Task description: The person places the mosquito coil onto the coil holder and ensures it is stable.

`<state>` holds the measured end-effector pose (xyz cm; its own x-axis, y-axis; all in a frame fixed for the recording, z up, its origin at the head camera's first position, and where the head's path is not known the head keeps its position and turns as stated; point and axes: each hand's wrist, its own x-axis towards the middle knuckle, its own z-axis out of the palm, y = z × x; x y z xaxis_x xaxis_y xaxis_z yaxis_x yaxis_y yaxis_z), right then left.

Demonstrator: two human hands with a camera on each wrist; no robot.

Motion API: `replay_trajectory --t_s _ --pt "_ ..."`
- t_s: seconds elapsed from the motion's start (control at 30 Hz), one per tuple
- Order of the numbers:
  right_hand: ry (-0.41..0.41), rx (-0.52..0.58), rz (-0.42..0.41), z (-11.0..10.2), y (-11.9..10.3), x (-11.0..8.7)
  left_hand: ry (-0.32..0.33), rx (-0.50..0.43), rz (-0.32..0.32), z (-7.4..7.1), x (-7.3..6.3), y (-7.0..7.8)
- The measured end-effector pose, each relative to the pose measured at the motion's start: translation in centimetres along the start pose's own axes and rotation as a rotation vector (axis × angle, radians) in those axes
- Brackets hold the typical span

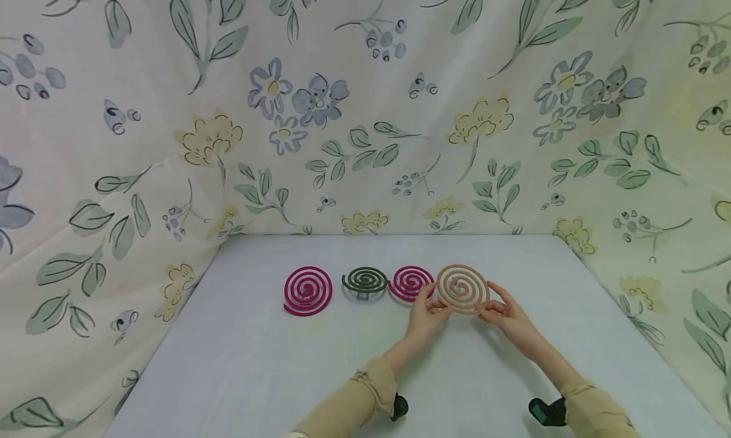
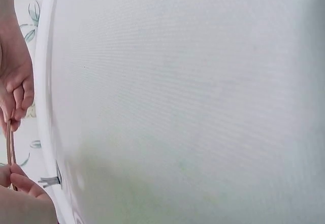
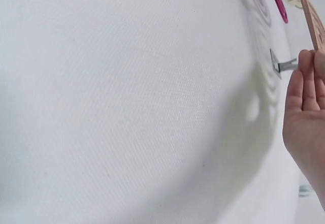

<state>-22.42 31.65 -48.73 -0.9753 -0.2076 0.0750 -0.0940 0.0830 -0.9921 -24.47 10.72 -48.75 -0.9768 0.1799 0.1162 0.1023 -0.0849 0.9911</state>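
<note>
A tan mosquito coil (image 1: 463,290) is held by both hands at its lower edge, tilted toward the head camera. My left hand (image 1: 425,321) pinches its left side between thumb and fingers, and my right hand (image 1: 515,327) pinches the right side. Beneath the coil, the right wrist view shows a small metal stand (image 3: 287,65) on the white table. Just left of the tan coil is a magenta coil (image 1: 411,284), partly overlapped by my left fingers in the head view.
A dark green coil (image 1: 365,279) rests raised on its metal stand (image 1: 362,296), left of the near magenta one. Another magenta coil (image 1: 308,291) is farthest left. The white table (image 1: 240,362) meets a floral cloth (image 1: 365,171) at its back and sides.
</note>
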Motion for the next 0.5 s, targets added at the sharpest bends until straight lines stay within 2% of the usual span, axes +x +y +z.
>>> replay_trajectory --t_s 0.17,0.3,0.4,0.5 --pt "0.056 0.025 0.009 0.3 0.5 0.4 0.064 0.056 0.030 0.4 0.4 -0.6" --pt "0.076 0.017 0.014 0.3 1.0 0.8 0.101 0.057 0.031 0.8 1.0 -1.1" --pt "0.090 0.001 0.015 0.1 1.4 1.2 0.090 0.034 0.026 0.9 1.3 -1.2" --pt "0.109 -0.007 0.010 0.0 1.9 1.5 0.045 -0.004 0.015 0.8 1.4 -1.2"
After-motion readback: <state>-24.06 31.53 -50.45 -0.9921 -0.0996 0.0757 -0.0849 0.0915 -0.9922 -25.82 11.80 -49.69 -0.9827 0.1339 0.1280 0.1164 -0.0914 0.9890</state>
